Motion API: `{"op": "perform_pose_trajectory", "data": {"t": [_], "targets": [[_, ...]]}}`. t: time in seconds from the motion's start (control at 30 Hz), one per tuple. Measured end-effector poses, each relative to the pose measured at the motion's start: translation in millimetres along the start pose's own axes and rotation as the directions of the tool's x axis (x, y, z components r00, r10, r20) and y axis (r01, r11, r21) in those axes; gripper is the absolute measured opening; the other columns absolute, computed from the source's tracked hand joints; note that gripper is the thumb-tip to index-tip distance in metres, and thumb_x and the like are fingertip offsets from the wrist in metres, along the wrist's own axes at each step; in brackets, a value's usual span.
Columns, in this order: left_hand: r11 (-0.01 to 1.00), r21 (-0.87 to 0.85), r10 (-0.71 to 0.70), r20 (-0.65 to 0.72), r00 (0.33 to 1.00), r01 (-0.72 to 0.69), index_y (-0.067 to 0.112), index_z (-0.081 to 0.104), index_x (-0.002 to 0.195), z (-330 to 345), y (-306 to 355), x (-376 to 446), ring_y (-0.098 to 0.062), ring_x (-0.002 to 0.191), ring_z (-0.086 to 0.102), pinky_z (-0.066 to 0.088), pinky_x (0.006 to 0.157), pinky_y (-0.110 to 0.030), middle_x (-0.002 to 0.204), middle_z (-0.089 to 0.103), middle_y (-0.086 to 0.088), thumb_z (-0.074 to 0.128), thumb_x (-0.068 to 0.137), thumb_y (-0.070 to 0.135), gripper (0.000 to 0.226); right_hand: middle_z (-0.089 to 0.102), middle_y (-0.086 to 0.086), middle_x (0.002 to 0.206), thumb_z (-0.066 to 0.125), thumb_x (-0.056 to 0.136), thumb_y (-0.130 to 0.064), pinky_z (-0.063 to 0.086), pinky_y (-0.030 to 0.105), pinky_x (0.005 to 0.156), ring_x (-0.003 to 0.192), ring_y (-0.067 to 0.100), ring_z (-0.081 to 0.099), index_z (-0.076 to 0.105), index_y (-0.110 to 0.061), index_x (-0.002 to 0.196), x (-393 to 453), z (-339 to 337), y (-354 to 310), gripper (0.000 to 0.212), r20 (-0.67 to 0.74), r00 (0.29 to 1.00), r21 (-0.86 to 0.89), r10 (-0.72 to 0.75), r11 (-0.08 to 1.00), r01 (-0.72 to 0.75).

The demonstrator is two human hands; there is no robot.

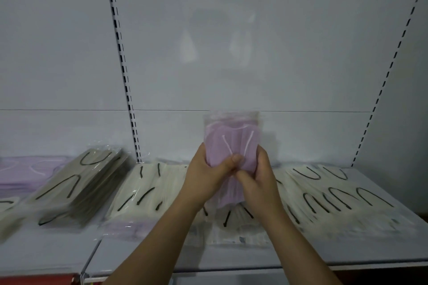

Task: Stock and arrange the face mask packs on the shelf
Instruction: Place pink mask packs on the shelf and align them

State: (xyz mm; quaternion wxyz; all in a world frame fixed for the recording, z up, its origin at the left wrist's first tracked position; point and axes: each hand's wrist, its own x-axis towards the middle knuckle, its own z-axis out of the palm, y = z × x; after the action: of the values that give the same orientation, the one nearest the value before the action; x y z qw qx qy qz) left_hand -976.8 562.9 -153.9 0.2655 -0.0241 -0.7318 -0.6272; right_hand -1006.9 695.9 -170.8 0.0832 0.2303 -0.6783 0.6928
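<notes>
On a white store shelf (347, 247), I see, from far left, flat lilac packs (25, 169) lying against the back panel (254, 53), and beside them a fanned stack of grey-beige mask packs (81, 183) with black ear loops, leaning over toward the right. Next along, a row of cream mask packs (141, 190) with black loops lies overlapped, and another lilac pack (129, 227) shows flat beneath its near edge. In the centre I hold one lilac mask pack (231, 146) upright above the shelf, its long axis vertical, the clear sealed top pointing up toward the back panel and its lower end pointing down between my wrists. The masks inside it are lilac with white ear loops, stacked within a clear plastic bag. My left hand (208, 176) grips the pack's left side, fingers curled behind and thumb pressed across the front; my right hand (259, 180) grips the right side, fingers wrapped round the edge. The two hands touch at the thumbs. Under and behind my hands more cream packs (231, 217) lie flat. To the right, a second row of cream packs (333, 194) lies overlapped, reaching near the shelf's right end. Bare shelf runs along the front edge in front of the packs, and the back panel above them is open, framed by slotted uprights (125, 81) at left and right
</notes>
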Motion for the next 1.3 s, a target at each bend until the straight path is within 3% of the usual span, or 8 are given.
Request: {"op": "perform_pose_trajectory", "data": {"t": [0.23, 0.33, 0.47, 0.63, 0.77, 1.0, 1.13, 1.3], "targets": [[0.998, 0.041, 0.040, -0.024, 0.999, -0.039, 0.026, 0.056, 0.127, 3, -11, 2, -0.004, 0.101, 0.069, 0.058, 0.077, -0.021, 0.113, 0.070, 0.008, 0.077, 0.080, 0.050, 0.058, 0.068, -0.019, 0.103, 0.064, 0.079, -0.022, 0.059, 0.030, 0.077, 0.094, 0.005, 0.069, 0.049, -0.041, 0.122, -4, 5, 6, 0.049, 0.110, 0.992, -0.016, 0.057, 0.998, -0.056], [0.998, 0.053, 0.031, -0.012, 0.999, -0.030, 0.026, 0.053, 0.118, -1, -8, 3, 0.007, 0.090, 0.066, 0.053, 0.069, -0.013, 0.107, 0.066, 0.010, 0.072, 0.075, 0.054, 0.055, 0.068, -0.017, 0.103, 0.065, 0.075, -0.027, 0.060, 0.037, 0.078, 0.092, 0.007, 0.069, 0.049, -0.044, 0.119, -1, -5, 10, 0.050, 0.065, 0.995, -0.021, 0.075, 0.997, -0.074], [0.993, 0.115, 0.000, 0.006, 1.000, -0.001, 0.030, 0.049, 0.123, -2, -17, 1, 0.010, 0.094, 0.062, 0.050, 0.071, -0.008, 0.114, 0.063, 0.010, 0.066, 0.081, 0.057, 0.053, 0.067, -0.008, 0.113, 0.068, 0.087, -0.021, 0.060, 0.035, 0.081, 0.093, 0.003, 0.068, 0.048, -0.045, 0.118, 0, -9, 14, 0.043, 0.154, 0.978, -0.096, 0.143, 0.987, -0.129], [0.983, 0.164, 0.086, 0.004, 0.996, -0.085, 0.027, 0.051, 0.129, -7, -8, 9, -0.002, 0.107, 0.064, 0.056, 0.088, -0.027, 0.119, 0.064, 0.010, 0.062, 0.085, 0.067, 0.061, 0.068, -0.017, 0.107, 0.068, 0.092, -0.023, 0.057, 0.022, 0.076, 0.092, -0.002, 0.067, 0.049, -0.047, 0.114, 2, -10, 2, 0.038, 0.152, 0.986, -0.126, 0.064, 0.991, -0.045], [0.983, 0.174, 0.047, 0.030, 0.998, -0.052, 0.029, 0.054, 0.131, -30, 4, 1, 0.000, 0.109, 0.064, 0.056, 0.092, -0.029, 0.121, 0.065, 0.012, 0.060, 0.091, 0.059, 0.050, 0.070, -0.015, 0.104, 0.072, 0.089, -0.019, 0.056, 0.020, 0.075, 0.093, 0.000, 0.067, 0.055, -0.038, 0.112, 5, -1, -17, 0.035, 0.148, 0.989, -0.058, 0.006, 0.998, 0.002], [0.971, 0.238, 0.077, -0.310, 0.948, -0.001, 0.024, 0.062, 0.112, -75, 25, -23, -0.002, 0.091, 0.069, 0.057, 0.081, -0.028, 0.103, 0.071, 0.009, 0.062, 0.095, 0.049, 0.031, 0.070, -0.018, 0.104, 0.066, 0.093, -0.030, 0.051, 0.017, 0.072, 0.092, -0.001, 0.068, 0.057, -0.035, 0.119, -6, 63, -34, 0.027, 0.273, 0.960, 0.074, 0.064, 0.993, -0.087], [0.979, 0.198, 0.064, -0.495, 0.866, 0.041, 0.023, 0.061, 0.106, -121, 38, -37, -0.001, 0.084, 0.068, 0.055, 0.076, -0.025, 0.096, 0.071, 0.008, 0.061, 0.095, 0.048, 0.027, 0.075, -0.006, 0.102, 0.067, 0.091, -0.025, 0.059, 0.046, 0.079, 0.091, 0.020, 0.073, 0.064, -0.030, 0.111, -22, 109, -45, 0.020, 0.380, 0.915, 0.109, 0.136, 0.976, -0.191], [0.992, 0.008, -0.096, -0.573, 0.814, 0.123, 0.026, 0.061, 0.107, -193, 48, -60, -0.012, 0.093, 0.072, 0.058, 0.081, -0.035, 0.102, 0.072, 0.006, 0.065, 0.092, 0.047, 0.026, 0.075, 0.002, 0.090, 0.069, 0.092, -0.016, 0.058, 0.038, 0.065, 0.076, 0.020, 0.072, 0.070, -0.023, 0.101, -36, 165, -64, 0.011, 0.491, 0.858, 0.059, 0.150, 0.977, -0.205]]}}
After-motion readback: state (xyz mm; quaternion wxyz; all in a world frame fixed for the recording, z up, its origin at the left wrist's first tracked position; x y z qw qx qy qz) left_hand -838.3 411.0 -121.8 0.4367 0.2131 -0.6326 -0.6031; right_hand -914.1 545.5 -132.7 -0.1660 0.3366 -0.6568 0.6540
